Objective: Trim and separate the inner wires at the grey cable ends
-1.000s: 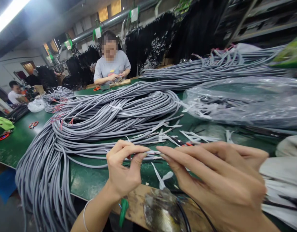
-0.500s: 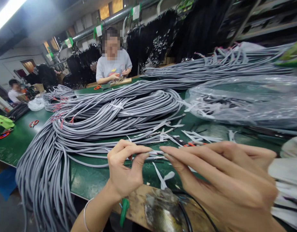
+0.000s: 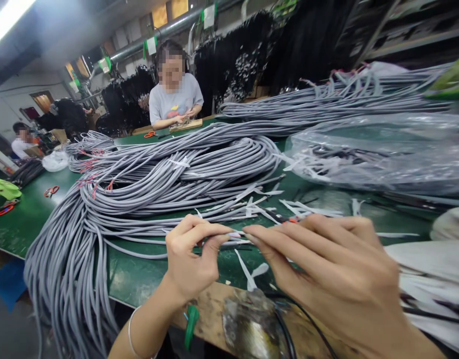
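The left hand and right hand meet just above the near edge of the desk, directly in front of the large grey cable coil. Both pinch the end of one grey cable: the left thumb and forefinger are clenched on it from the left, and the right fingertips close on it from the right. The short exposed stretch between the two grips carries what looks like a white wrap; its detail is too small to confirm.

Handling, as a judgement: the cable is light, round and flexible, and its smooth jacket is likely slippery. It will bend rather than break, and a free end will droop if held far back. Grip close to the end, with pads on opposite sides of the jacket, as both hands do here.

Orientation: the held section runs roughly left to right, parallel to the near desk edge. Its length trails leftward towards the coil.

White strips lie on the desk just below the hands. Right of the coil sits a clear plastic bag.
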A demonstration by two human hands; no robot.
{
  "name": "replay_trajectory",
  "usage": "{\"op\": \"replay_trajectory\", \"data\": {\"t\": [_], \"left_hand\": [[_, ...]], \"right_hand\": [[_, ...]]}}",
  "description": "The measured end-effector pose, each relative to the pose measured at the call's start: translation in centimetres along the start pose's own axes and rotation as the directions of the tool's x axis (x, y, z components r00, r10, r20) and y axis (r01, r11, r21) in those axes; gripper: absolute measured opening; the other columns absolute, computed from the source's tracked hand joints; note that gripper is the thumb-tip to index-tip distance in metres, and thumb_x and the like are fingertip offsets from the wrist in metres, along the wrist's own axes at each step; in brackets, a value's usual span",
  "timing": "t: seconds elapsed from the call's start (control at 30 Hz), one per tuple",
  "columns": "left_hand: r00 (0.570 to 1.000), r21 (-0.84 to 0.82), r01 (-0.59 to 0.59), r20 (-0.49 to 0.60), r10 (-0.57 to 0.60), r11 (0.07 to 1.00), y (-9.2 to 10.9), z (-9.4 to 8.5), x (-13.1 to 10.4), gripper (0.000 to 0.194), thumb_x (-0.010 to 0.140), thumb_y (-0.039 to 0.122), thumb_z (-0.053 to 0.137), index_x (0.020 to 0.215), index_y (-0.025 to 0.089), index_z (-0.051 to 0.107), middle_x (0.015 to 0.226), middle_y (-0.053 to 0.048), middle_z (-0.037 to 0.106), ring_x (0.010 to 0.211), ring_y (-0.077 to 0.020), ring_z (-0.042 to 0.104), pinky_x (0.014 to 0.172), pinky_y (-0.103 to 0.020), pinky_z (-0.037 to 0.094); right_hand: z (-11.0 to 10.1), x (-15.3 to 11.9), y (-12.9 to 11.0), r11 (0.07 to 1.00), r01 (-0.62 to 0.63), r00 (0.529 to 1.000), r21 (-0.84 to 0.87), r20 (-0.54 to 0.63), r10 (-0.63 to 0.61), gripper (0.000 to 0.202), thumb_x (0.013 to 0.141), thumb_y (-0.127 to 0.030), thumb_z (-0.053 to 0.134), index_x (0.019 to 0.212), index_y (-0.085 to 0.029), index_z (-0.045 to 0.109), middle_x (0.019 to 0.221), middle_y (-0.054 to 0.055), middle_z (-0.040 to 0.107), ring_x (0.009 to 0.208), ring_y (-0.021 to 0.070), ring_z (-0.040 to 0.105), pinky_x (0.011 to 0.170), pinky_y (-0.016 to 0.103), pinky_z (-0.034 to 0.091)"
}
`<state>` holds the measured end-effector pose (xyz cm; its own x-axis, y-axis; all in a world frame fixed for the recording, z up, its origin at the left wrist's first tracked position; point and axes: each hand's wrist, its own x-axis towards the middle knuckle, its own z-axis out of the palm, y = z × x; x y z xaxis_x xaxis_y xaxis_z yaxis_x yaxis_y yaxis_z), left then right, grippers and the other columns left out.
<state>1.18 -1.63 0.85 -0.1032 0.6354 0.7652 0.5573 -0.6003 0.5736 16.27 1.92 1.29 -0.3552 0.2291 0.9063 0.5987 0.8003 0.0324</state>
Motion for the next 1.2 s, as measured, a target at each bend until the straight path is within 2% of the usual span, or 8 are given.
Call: {"op": "replay_trajectory", "data": {"t": [0.23, 0.43, 0.6, 0.7, 0.8, 0.93, 1.07, 1.2], "left_hand": [[1.0, 0.035, 0.011, -0.002, -0.011, 0.999, -0.1, -0.1, 0.1, 0.011, 0.08, 0.012, 0.06, 0.075, 0.015, 0.069, 0.065, -0.002, 0.064, 0.054, -0.0086, 0.053, 0.048, -0.018, 0.043], [0.999, 0.073, 0.016, 0.035, -0.019, 0.997, -0.3, -0.1, 0.2, 0.016, 0.082, 0.012, 0.056, 0.071, 0.013, 0.068, 0.062, -0.003, 0.064, 0.052, -0.0093, 0.053, 0.048, -0.019, 0.042], [0.996, 0.088, 0.021, 0.089, -0.029, 0.996, -0.4, 0.4, -0.1, 0.018, 0.082, 0.01, 0.055, 0.07, 0.012, 0.069, 0.062, -0.004, 0.066, 0.052, -0.0101, 0.055, 0.05, -0.02, 0.042], [0.989, 0.091, -0.05, 0.141, 0.037, 0.995, -0.3, 0.7, -0.3, 0.018, 0.081, 0.01, 0.054, 0.072, 0.011, 0.07, 0.063, -0.006, 0.067, 0.053, -0.011, 0.056, 0.051, -0.02, 0.042], [0.992, 0.087, 0.056, 0.108, -0.065, 0.995, -0.2, 0.8, -0.3, 0.02, 0.082, 0.013, 0.055, 0.069, 0.012, 0.07, 0.058, -0.004, 0.065, 0.049, -0.0102, 0.052, 0.048, -0.021, 0.039], [0.974, 0.1, 0.217, 0.051, -0.223, 0.971, 0.0, 0.6, -0.2, 0.025, 0.084, 0.016, 0.052, 0.065, 0.014, 0.069, 0.056, -0.003, 0.064, 0.05, -0.0107, 0.052, 0.049, -0.022, 0.037], [0.965, 0.078, 0.252, 0.047, -0.257, 0.964, -0.2, 0.5, -0.2, 0.026, 0.084, 0.021, 0.051, 0.066, 0.014, 0.068, 0.058, -0.003, 0.065, 0.051, -0.0114, 0.053, 0.05, -0.023, 0.038], [0.936, -0.006, 0.344, 0.078, -0.343, 0.939, -0.3, 1.0, -0.1, 0.022, 0.081, 0.024, 0.054, 0.069, 0.013, 0.069, 0.06, -0.004, 0.066, 0.05, -0.0121, 0.054, 0.048, -0.022, 0.04]], "right_hand": [[0.5, -0.3, 0.2, 0.989, -0.04, 0.999, 0.143, 0.02, 0.038, 0.009, 0.083, -0.008, 0.057, 0.085, -0.016, 0.058, 0.061, 0.0, 0.061, 0.053, 0.0119, 0.051, 0.052, 0.027, 0.037], [0.4, -0.2, 0.4, 0.996, 0.006, 1.0, 0.091, 0.021, -0.008, 0.009, 0.086, -0.012, 0.054, 0.082, -0.019, 0.058, 0.06, 0.0, 0.063, 0.051, 0.0117, 0.056, 0.048, 0.026, 0.038], [0.1, 0.2, -0.1, 0.915, -0.143, 0.988, 0.378, 0.115, 0.106, 0.013, 0.086, -0.013, 0.052, 0.076, -0.02, 0.058, 0.062, -0.001, 0.065, 0.05, 0.0095, 0.059, 0.048, 0.02, 0.045], [-0.1, 0.5, -0.3, 0.828, -0.303, 0.953, 0.472, 0.168, 0.253, 0.02, 0.088, -0.016, 0.049, 0.069, -0.021, 0.055, 0.053, -0.004, 0.059, 0.04, 0.0066, 0.052, 0.037, 0.016, 0.039], [-0.1, 0.4, -0.1, 0.845, -0.396, 0.911, 0.36, 0.043, 0.409, 0.016, 0.085, -0.017, 0.054, 0.069, -0.02, 0.055, 0.053, -0.004, 0.057, 0.039, 0.0057, 0.049, 0.036, 0.015, 0.037], [0.3, 0.1, 0.0, 0.887, -0.351, 0.929, 0.301, -0.005, 0.37, 0.005, 0.08, -0.02, 0.061, 0.075, -0.02, 0.061, 0.057, -0.002, 0.059, 0.046, 0.0081, 0.051, 0.046, 0.02, 0.043], [1.0, 0.0, -0.6, 0.848, -0.388, 0.919, 0.362, 0.08, 0.386, 0.007, 0.079, -0.021, 0.061, 0.073, -0.021, 0.063, 0.055, -0.003, 0.059, 0.044, 0.0093, 0.052, 0.045, 0.022, 0.043], [1.4, -1.2, -0.2, 0.703, -0.534, 0.844, 0.469, 0.241, 0.48, 0.014, 0.079, -0.031, 0.061, 0.072, -0.021, 0.067, 0.063, 0.0, 0.067, 0.049, 0.0115, 0.059, 0.044, 0.021, 0.048]]}}
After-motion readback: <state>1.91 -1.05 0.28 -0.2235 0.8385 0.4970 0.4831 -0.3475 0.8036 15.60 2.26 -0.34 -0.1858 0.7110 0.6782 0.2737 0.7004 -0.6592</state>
